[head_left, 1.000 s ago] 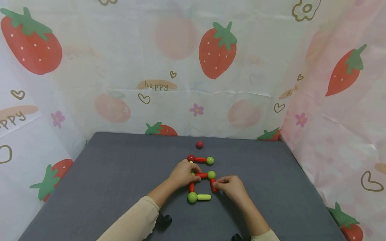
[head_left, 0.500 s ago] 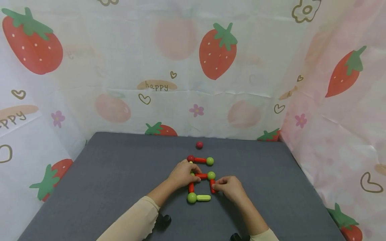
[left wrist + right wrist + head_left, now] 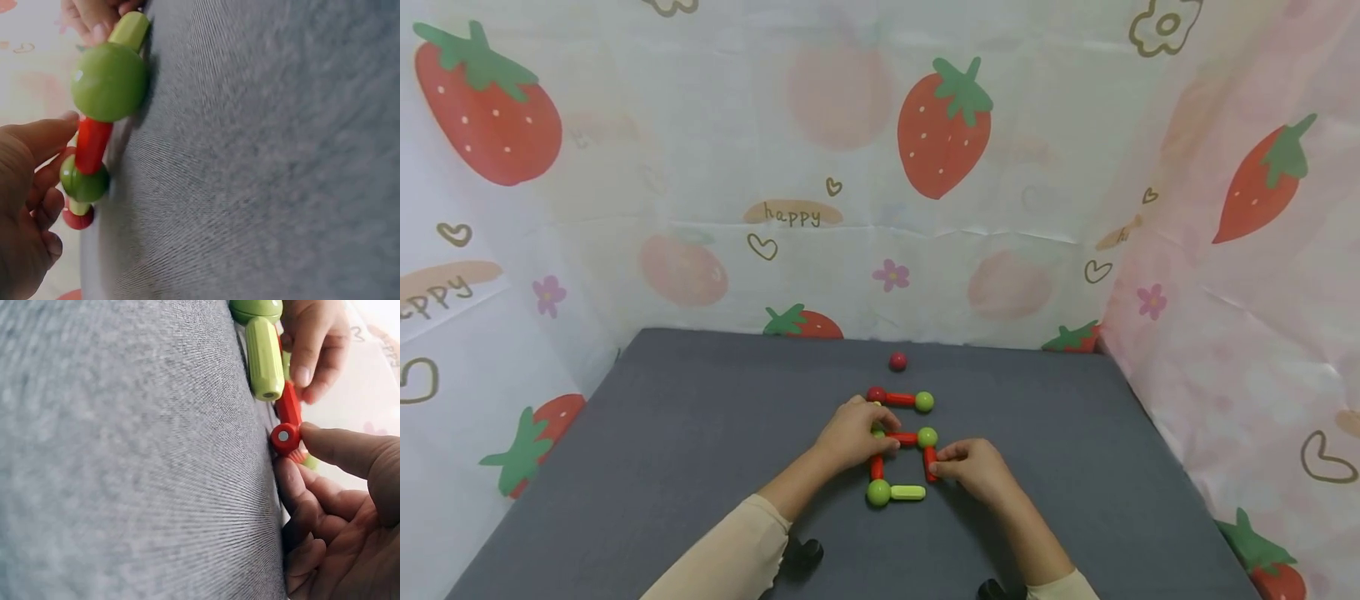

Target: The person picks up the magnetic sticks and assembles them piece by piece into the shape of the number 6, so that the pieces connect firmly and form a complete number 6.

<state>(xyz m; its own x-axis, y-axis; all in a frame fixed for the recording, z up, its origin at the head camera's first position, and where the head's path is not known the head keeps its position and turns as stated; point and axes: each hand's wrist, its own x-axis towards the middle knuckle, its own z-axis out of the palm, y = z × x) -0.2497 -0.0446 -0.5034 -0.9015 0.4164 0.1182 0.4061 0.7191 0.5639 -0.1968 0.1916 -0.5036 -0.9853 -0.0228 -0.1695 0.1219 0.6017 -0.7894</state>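
Magnetic rods and balls form a figure on the grey table. My left hand (image 3: 850, 433) holds its middle green ball (image 3: 87, 185), thumb and fingers around it. A red rod (image 3: 907, 438) runs from there to the right green ball (image 3: 927, 437). Below that ball, my right hand (image 3: 976, 468) pinches another red rod (image 3: 930, 461) between thumb and fingers; its near end shows a silver tip in the right wrist view. A left red rod (image 3: 877, 469) leads down to the large-looking near green ball (image 3: 878, 492), with a light green rod (image 3: 908, 492) pointing right.
At the figure's far end, a red ball (image 3: 876, 394), red rod (image 3: 899, 400) and green ball (image 3: 924, 402) join in a row. A loose red ball (image 3: 898, 362) lies beyond, near the table's (image 3: 700, 467) back edge. Strawberry-print cloth (image 3: 850, 275) surrounds the table.
The red rod in my right hand has swung slightly left at its near end, standing straighter below the green ball. My left hand stays in place.
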